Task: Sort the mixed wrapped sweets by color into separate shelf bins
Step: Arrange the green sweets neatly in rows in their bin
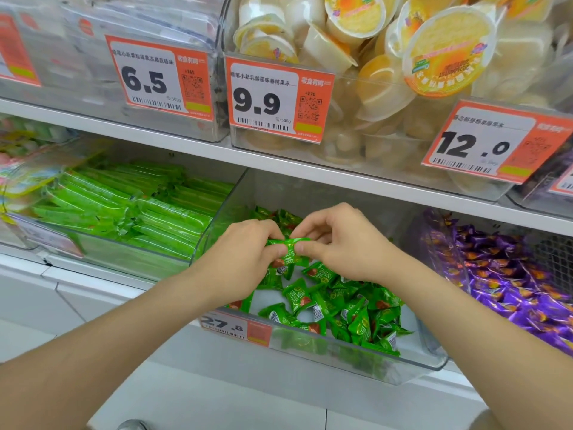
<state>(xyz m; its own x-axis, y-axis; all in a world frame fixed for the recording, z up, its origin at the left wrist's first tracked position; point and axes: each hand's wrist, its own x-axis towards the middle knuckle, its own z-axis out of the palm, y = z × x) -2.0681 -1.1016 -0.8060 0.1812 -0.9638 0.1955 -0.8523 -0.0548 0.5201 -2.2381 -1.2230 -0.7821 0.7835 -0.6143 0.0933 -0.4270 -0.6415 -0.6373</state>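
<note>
White shop shelves (173, 144) carry orange price tags (280, 96).

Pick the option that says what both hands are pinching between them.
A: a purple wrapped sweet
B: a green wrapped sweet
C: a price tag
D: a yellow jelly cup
B: the left hand and the right hand each pinch an end of one green wrapped sweet, held above the clear bin of green sweets.
</note>
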